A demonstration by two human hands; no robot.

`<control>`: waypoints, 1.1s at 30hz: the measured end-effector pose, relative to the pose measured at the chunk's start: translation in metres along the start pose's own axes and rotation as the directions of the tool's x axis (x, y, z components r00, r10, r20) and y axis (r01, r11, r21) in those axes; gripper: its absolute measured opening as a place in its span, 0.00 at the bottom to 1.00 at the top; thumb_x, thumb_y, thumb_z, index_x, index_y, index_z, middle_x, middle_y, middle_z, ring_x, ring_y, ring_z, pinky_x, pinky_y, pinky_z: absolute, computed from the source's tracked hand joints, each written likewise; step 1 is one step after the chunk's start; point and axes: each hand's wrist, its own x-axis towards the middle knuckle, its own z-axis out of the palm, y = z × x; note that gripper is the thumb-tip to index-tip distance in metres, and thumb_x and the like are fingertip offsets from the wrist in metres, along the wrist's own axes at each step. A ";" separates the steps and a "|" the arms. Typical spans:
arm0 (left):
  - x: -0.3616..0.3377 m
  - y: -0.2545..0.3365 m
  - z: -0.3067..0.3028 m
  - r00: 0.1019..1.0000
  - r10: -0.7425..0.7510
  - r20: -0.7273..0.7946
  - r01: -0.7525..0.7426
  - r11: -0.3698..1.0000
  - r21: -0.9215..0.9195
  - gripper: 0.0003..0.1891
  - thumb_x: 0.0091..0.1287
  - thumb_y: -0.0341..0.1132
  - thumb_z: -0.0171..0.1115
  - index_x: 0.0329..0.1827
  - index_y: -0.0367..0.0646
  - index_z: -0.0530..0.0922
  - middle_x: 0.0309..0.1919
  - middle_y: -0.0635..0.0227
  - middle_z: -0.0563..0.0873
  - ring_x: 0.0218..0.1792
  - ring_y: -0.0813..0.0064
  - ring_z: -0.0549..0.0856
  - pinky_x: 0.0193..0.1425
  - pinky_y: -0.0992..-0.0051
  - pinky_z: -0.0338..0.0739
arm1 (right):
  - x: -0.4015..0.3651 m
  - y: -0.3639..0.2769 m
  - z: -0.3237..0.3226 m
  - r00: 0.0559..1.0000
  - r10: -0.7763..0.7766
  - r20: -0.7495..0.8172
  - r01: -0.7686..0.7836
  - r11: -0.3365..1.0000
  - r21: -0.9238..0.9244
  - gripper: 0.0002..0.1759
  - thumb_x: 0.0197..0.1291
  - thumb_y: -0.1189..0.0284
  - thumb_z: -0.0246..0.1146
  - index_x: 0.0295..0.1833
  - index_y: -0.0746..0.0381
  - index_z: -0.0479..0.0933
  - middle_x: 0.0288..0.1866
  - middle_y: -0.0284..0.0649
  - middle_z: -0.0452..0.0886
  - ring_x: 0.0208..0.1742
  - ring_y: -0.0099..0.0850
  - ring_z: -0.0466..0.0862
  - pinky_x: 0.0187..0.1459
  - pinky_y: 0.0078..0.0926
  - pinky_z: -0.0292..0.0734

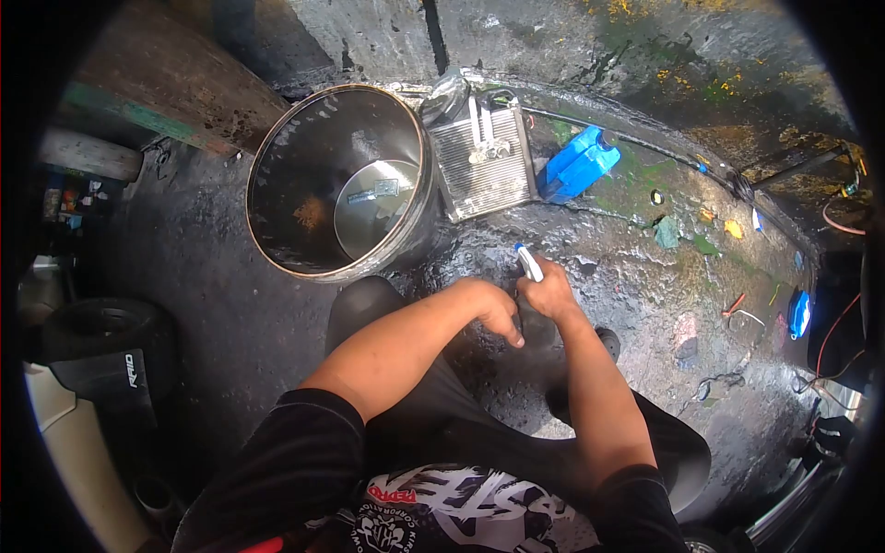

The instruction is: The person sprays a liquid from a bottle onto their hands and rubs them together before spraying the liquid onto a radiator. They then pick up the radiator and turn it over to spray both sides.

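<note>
My right hand (550, 291) is closed around the white head of a trigger sprayer (530, 264) with a blue nozzle tip that points away from me. Whatever is below the sprayer head is mostly hidden by the hand and shadow. Just to its left, my left hand (495, 313) hangs bent at the wrist with loose, partly extended fingers and nothing visible in it. Ahead of both hands, a finned metal radiator-like core (456, 170) leans at a tilt, with metal pipes (484, 124) on its face. Beside it stands a blue plastic jug-like container (578, 166).
A large open drum (336, 275) holds shallow liquid at front left. Behind everything rises a stained wall (553, 46). A black hose (645, 143) runs along its base. Scraps and a blue item (799, 313) lie on the wet ground at right. A tire (101, 332) stands at left.
</note>
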 end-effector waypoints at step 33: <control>-0.011 -0.020 0.009 0.996 -0.018 -0.089 0.010 0.995 -0.096 0.50 0.68 0.71 0.64 0.82 0.40 0.70 0.79 0.48 0.74 0.80 0.51 0.73 0.82 0.57 0.67 | 0.007 -0.024 0.015 0.997 -0.070 0.018 0.072 0.990 -0.120 0.26 0.55 0.64 0.69 0.60 0.61 0.83 0.59 0.59 0.86 0.64 0.55 0.84 0.66 0.48 0.79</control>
